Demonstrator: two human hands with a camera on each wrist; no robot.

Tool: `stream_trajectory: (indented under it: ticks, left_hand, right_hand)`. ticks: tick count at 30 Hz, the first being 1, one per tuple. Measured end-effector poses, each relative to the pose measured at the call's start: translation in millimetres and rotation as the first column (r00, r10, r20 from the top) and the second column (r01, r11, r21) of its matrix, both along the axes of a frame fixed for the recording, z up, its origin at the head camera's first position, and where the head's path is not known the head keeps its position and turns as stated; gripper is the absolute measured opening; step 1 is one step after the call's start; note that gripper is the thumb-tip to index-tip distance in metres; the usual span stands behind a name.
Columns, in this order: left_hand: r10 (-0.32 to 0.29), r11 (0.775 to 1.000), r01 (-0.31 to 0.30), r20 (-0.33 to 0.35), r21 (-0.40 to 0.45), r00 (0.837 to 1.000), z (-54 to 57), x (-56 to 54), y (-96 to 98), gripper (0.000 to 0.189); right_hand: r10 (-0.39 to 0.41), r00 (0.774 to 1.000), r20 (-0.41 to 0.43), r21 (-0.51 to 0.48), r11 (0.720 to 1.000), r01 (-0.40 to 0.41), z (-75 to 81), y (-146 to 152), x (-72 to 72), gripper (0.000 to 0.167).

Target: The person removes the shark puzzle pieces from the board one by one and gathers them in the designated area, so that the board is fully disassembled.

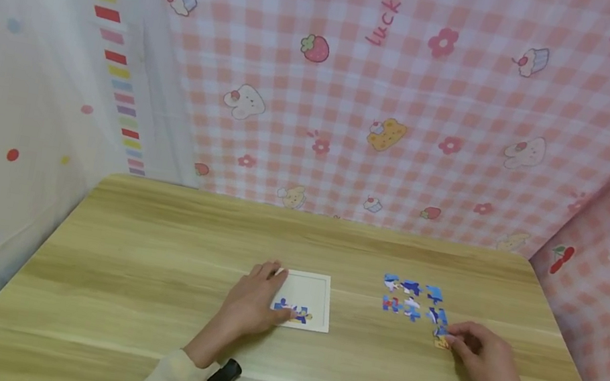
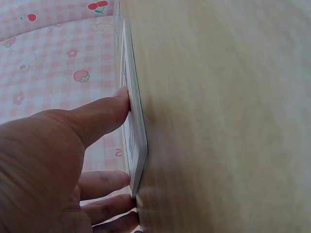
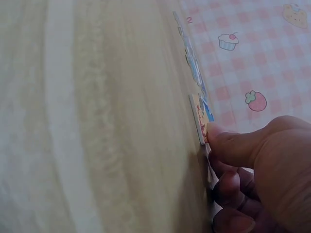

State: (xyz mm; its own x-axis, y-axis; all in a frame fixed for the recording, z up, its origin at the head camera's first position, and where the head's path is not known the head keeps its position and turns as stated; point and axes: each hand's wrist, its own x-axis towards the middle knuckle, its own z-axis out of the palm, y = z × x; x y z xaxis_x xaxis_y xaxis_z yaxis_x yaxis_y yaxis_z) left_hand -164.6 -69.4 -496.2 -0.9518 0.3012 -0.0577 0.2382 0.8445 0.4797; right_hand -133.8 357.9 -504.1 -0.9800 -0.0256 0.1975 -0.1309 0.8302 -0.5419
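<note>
My left hand [image 1: 255, 301] lies over the left side of a white puzzle tray [image 1: 318, 291], its fingers along the edge. In the left wrist view the thumb presses on the face of the tray [image 2: 141, 141], which lies flat on the table. A few joined blue puzzle pieces [image 1: 282, 307] sit along the tray's bottom edge, partly under that thumb. Off to the right, my right hand [image 1: 486, 362] pinches a blue and yellow puzzle piece [image 1: 441, 342] between thumb and fingers. The right wrist view shows this piece [image 3: 201, 121] at the tabletop, red marks on its yellow part.
Several loose puzzle pieces [image 1: 412, 288] lie in rough rows between the tray and my right hand. All of it is on a wooden table [image 1: 161, 240], with a pink checked cloth [image 1: 347, 89] behind and further cloths at both sides.
</note>
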Motion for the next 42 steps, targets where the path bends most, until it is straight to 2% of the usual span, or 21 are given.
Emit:
stream_trajectory:
  ticks: [10,16,21,25,34,37,42]
  left_hand:
    - [-0.002,1.0,0.002,-0.007,0.0,1.0,-0.2,0.7,-1.2,0.081]
    - [-0.013,1.0,0.013,0.004,-0.019,1.0,0.3,0.0,-0.9,0.081]
    - [-0.019,0.999,0.02,0.017,-0.035,1.0,1.1,0.7,-1.8,0.081]
    - [-0.032,0.999,0.032,0.021,-0.038,0.999,1.8,0.0,-3.5,0.082]
    - [-0.083,0.996,0.083,0.065,-0.009,0.994,4.0,-4.1,-10.1,0.084]
    - [-0.107,0.994,0.108,0.079,-0.004,0.991,4.8,-5.3,-13.7,0.085]
    - [-0.133,0.991,0.134,0.091,-0.009,0.987,5.9,-6.0,-18.7,0.085]
  right_hand:
    - [0.012,1.0,-0.017,0.0,1.0,-0.012,2.3,-3,-0.3,0.005]
    - [0.032,0.999,-0.029,0.0,0.999,-0.032,12.9,-14,1.4,0.003]
    - [0.116,0.992,-0.049,0.009,0.993,-0.115,21.9,-39,-1.0,0.005]
    - [0.192,0.978,-0.077,-0.006,0.981,-0.193,22.6,-59,-5.4,0.006]
    - [0.307,0.948,-0.082,-0.057,0.949,-0.312,22.8,-98,-17.3,0.003]
    - [0.324,0.943,-0.068,-0.057,0.943,-0.328,22.6,-110,-20.6,0.004]
    - [0.355,0.935,0.005,-0.074,0.932,-0.354,21.7,-130,-25.0,0.004]
